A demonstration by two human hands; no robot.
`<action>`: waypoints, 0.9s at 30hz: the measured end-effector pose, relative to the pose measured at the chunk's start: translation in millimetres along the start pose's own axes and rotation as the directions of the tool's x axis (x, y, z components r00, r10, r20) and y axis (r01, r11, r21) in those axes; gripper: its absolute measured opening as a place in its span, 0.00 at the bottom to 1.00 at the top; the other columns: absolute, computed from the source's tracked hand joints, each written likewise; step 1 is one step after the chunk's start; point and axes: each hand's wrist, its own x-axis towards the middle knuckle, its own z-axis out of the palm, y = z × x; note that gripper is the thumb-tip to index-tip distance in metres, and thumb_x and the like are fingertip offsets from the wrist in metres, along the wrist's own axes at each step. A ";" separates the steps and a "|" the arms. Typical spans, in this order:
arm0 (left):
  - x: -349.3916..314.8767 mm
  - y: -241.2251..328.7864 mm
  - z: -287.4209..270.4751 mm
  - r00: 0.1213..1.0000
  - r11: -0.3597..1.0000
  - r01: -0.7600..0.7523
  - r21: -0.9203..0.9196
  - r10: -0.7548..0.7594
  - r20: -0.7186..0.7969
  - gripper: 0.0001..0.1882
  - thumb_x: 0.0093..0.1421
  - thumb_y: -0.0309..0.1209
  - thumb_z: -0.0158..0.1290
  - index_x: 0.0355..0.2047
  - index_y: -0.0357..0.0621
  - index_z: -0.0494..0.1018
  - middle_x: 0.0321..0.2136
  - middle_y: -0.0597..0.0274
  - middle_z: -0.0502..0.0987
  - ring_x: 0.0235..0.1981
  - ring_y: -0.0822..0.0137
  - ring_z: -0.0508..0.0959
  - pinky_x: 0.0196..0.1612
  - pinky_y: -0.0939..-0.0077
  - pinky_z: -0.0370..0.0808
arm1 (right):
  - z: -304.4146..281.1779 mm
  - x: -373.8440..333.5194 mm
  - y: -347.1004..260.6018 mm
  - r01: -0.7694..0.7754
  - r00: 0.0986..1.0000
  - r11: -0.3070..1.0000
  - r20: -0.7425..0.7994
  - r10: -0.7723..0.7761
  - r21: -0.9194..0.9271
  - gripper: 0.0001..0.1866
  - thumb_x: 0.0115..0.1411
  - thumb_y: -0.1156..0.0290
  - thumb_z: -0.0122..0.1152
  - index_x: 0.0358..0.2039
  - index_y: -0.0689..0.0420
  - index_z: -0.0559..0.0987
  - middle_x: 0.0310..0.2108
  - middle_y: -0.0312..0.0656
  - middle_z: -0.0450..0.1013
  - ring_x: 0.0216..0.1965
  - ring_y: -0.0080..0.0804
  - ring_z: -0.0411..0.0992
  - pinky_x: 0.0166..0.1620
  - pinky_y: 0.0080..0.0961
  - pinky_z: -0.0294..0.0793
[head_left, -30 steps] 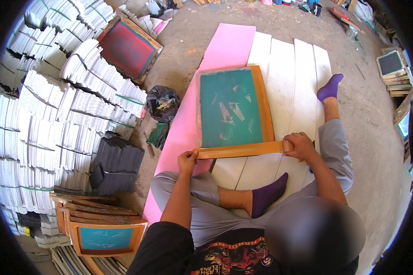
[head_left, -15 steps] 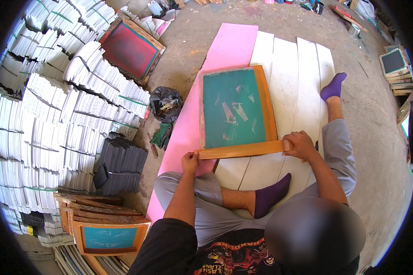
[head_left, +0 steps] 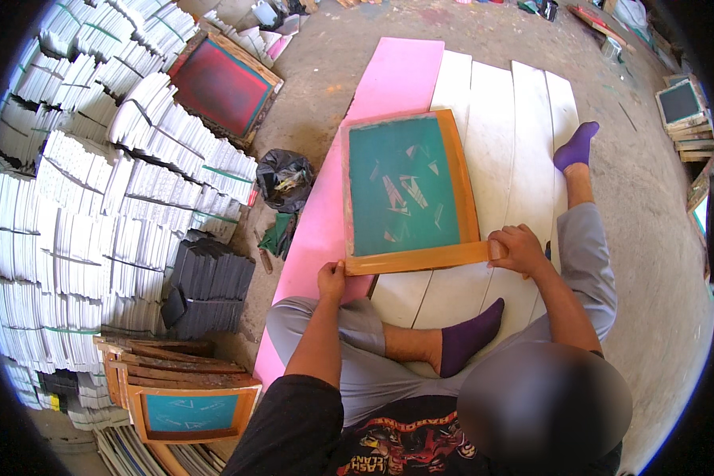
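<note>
A screen-printing frame (head_left: 404,184) with teal mesh and pale triangular marks lies flat in front of me. Brown tape (head_left: 420,260) runs along its near edge, and a similar brown band covers its right side. At the near left corner, my left hand (head_left: 332,279) is closed, thumb and fingers pinching the end of the tape. My right hand (head_left: 519,251) is wrapped round what looks like the tape roll (head_left: 497,250), just past the near right corner. Its fingers partly hide the roll.
White boards (head_left: 492,135) and a pink board (head_left: 404,63) lie under the frame. Tied stacks of white sheets (head_left: 79,222) rise at left, near a black bag (head_left: 285,181). Other frames lean at lower left (head_left: 190,412) and far left (head_left: 222,83). My legs flank the work.
The tape strip has come down against the frame's near edge, where it was held slightly apart before. My left hand has shifted slightly; my right hand stays nearly in place.
</note>
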 end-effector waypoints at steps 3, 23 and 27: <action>-4.0 -5.6 -2.4 0.999 0.994 0.008 0.113 -0.004 -0.033 0.15 0.68 0.38 0.54 0.38 0.36 0.80 0.32 0.47 0.83 0.35 0.54 0.83 0.41 0.60 0.77 | 6.8 6.1 -1.4 0.063 0.997 0.998 -0.046 -0.063 0.007 0.34 0.38 0.45 0.79 0.43 0.49 0.80 0.35 0.38 0.77 0.39 0.39 0.76 0.47 0.36 0.69; -12.0 47.8 16.8 0.962 0.937 -0.262 0.230 0.273 -0.019 0.35 0.73 0.44 0.40 0.72 0.36 0.47 0.71 0.39 0.52 0.72 0.42 0.51 0.71 0.46 0.51 | 6.4 -0.3 7.3 -0.017 0.999 0.982 -0.031 0.023 0.186 0.35 0.43 0.44 0.76 0.50 0.48 0.80 0.39 0.43 0.76 0.45 0.45 0.74 0.51 0.41 0.71; -20.0 57.9 38.2 0.991 0.885 -0.129 0.447 0.123 0.042 0.37 0.74 0.47 0.37 0.74 0.37 0.42 0.74 0.45 0.46 0.75 0.44 0.42 0.73 0.44 0.42 | 2.2 0.6 5.7 0.002 0.999 0.996 0.047 -0.006 0.084 0.32 0.44 0.45 0.76 0.49 0.45 0.81 0.36 0.39 0.75 0.44 0.41 0.74 0.51 0.39 0.69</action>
